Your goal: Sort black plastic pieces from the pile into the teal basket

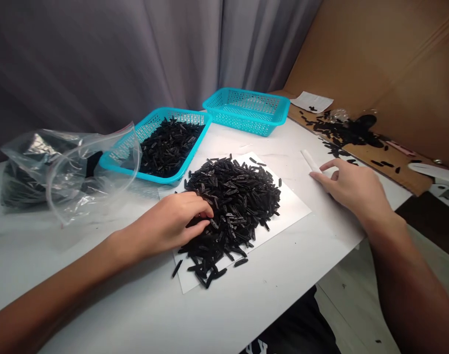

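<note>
Digging left hand (176,221) into black plastic pieces (239,196), fingers curled into pile's near edge; can't tell if any piece pinched. Pile heaped on white sheet (290,209), directly under that grip. Touching white strip (310,160) with right hand (351,189) fingertips; clamped or just resting, can't tell. Beyond left grip: teal basket (180,112) of same pieces, plastic bag (62,167) further left.
</note>
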The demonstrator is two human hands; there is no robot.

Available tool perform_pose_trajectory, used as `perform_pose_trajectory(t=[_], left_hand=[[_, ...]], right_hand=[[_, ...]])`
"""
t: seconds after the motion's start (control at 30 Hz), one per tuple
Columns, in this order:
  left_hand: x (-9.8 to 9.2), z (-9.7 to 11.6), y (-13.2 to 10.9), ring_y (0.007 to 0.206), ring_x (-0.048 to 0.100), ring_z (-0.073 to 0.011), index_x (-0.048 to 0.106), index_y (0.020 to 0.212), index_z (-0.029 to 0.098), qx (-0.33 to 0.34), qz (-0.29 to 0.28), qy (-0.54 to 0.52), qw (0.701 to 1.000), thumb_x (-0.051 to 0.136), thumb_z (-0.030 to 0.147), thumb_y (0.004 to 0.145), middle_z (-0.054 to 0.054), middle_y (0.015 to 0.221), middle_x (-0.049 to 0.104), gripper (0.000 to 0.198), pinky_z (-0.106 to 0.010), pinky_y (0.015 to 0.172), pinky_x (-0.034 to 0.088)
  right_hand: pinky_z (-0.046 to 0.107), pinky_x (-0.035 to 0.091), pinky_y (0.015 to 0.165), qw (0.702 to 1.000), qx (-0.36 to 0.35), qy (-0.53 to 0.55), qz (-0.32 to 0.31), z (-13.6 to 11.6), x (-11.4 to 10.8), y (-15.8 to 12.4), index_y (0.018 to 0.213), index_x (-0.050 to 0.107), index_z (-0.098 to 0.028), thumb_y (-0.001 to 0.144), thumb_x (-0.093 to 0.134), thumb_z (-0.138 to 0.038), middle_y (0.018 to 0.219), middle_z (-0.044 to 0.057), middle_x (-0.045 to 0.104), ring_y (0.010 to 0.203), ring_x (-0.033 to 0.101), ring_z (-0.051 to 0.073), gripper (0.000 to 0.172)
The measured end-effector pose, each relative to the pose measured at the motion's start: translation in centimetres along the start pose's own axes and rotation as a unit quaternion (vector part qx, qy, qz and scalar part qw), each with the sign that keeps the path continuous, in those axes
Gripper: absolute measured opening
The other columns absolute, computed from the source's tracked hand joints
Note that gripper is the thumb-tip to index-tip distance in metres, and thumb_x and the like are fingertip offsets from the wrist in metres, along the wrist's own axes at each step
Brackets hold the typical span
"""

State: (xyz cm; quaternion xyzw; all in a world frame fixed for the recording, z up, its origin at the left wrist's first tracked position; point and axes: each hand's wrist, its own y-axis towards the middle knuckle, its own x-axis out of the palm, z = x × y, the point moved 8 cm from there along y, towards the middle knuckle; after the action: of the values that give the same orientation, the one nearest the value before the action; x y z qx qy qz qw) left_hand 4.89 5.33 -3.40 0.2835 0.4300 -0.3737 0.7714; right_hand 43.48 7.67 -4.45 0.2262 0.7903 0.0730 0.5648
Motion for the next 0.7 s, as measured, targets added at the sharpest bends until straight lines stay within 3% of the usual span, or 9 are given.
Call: perform_pose_trajectory(t=[0.07,0.17,0.3,0.4,0.5,0.7], left_hand=[[-0.4,0.0,0.1,0.082,0.067,-0.0169,0.070,0.096,0.018,0.000,0.016,-0.007,1.000,0.058,0.016,0.095,-0.003,0.090,0.075,0.012,-0.027,0.072,0.048],[-1.2,-0.1,0.3,0.072,0.064,-0.0138,0.071,0.089,0.018,-0.020,0.050,-0.037,0.998,0.063,0.017,0.092,-0.002,0.082,0.074,0.009,-0.024,0.065,0.048],[-2.3,-0.2,0.2,0.066,0.064,-0.0106,0.074,0.086,0.018,-0.081,0.098,-0.101,0.987,0.069,0.019,0.088,0.000,0.078,0.074,0.005,-0.020,0.063,0.051],[-3.1,0.2,-0.1,0.064,0.064,-0.0107,0.076,0.084,0.019,-0.112,0.122,-0.148,0.975,0.072,0.021,0.087,0.000,0.076,0.074,0.005,-0.020,0.061,0.052],[-4.0,0.8,-0.3,0.062,0.065,-0.0111,0.077,0.082,0.019,-0.127,0.143,-0.175,0.966,0.074,0.024,0.086,0.000,0.073,0.074,0.007,-0.020,0.059,0.052],[-5.3,1.9,-0.8,0.063,0.066,-0.0100,0.078,0.082,0.023,-0.121,0.172,-0.184,0.960,0.077,0.023,0.086,0.003,0.074,0.074,0.004,-0.019,0.060,0.052]], right_hand=[[0.035,0.021,0.057,0.999,-0.030,0.000,0.033,-2.0,-0.7,-0.6,0.082,0.075,-0.022,0.075,0.091,-0.034,0.053,0.002,0.057,0.050,0.037,0.017,0.021],[0.034,0.030,0.060,0.993,-0.102,0.021,0.052,-7.7,-1.8,-2.9,0.097,0.076,-0.024,0.088,0.079,-0.034,0.074,0.005,0.065,0.058,0.048,0.018,0.013],[0.033,0.047,0.065,0.946,-0.237,0.201,-0.090,-17.6,-0.7,-7.2,0.107,0.075,-0.023,0.094,0.072,-0.030,0.090,0.007,0.075,0.073,0.064,0.020,0.015],[0.029,0.053,0.066,0.896,-0.268,0.319,-0.150,-22.3,0.0,-9.1,0.112,0.076,-0.020,0.091,0.077,-0.026,0.093,0.005,0.079,0.076,0.069,0.018,0.021],[0.025,0.053,0.060,0.877,-0.241,0.382,-0.163,-23.8,0.3,-9.3,0.095,0.079,-0.021,0.090,0.077,-0.019,0.084,0.001,0.080,0.068,0.070,0.014,0.006],[0.027,0.056,0.061,0.862,-0.170,0.449,-0.161,-23.2,-0.1,-9.1,0.089,0.083,-0.022,0.086,0.081,-0.019,0.082,0.001,0.083,0.067,0.073,0.016,0.005]])
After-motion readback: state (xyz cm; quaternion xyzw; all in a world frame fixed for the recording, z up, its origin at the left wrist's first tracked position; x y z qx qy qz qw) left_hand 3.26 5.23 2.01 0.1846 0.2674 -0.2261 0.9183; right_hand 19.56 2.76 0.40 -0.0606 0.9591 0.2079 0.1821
